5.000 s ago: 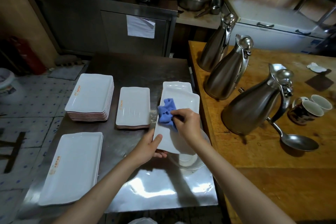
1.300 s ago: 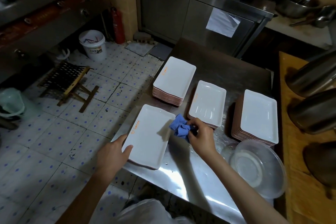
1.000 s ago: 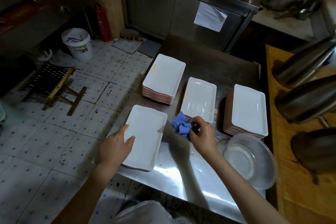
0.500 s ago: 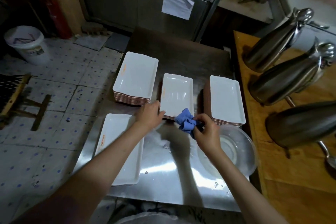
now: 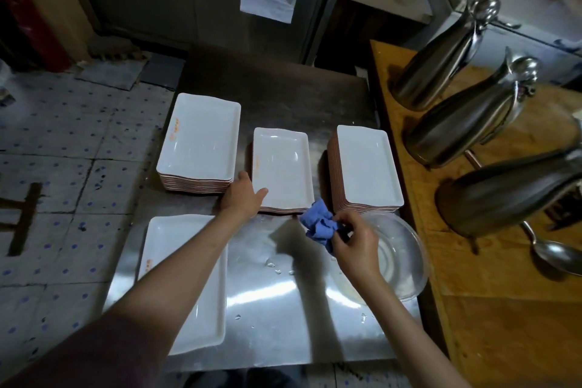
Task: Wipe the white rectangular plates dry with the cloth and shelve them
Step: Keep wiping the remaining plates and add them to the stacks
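Head view: right hand (image 5: pixel 354 244) pinches the bunched blue cloth (image 5: pixel 318 225); left hand (image 5: pixel 242 200), fingers loosely spread, touches the middle plate stack (image 5: pixel 282 167), its fingertips partly hidden. Four stacks on the steel table (image 5: pixel 277 293); three metal jugs (image 5: pixel 466 116), one cut off

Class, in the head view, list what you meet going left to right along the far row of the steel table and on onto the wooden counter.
Tall plate stack → low middle stack → right plate stack → steel jugs.
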